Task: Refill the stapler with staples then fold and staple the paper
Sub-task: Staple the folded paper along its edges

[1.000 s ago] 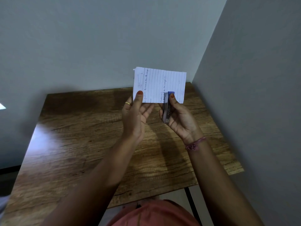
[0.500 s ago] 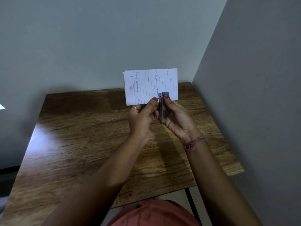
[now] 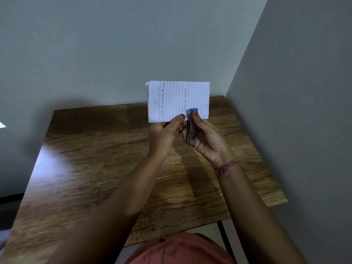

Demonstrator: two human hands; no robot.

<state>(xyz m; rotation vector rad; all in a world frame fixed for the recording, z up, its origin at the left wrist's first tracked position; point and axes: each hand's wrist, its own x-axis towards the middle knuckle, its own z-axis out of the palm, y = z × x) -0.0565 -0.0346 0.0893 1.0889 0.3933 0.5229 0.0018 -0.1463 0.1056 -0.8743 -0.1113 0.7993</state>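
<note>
Wooden table (image 3: pixel 95 178), one paper (image 3: pixel 177 100), one stapler (image 3: pixel 191 130)

stapler (image 3: pixel 191 128) — nose hidden behind paper (image 3: pixel 179 100) | handwriting — too small

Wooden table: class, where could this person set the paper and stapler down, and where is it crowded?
The whole wooden table top shows bare: a wide patch left of the forearms toward the back wall, a narrower strip right of them beside the side wall. The only crowding is mid-air, where the left hand and right hand hold paper and stapler.
</note>
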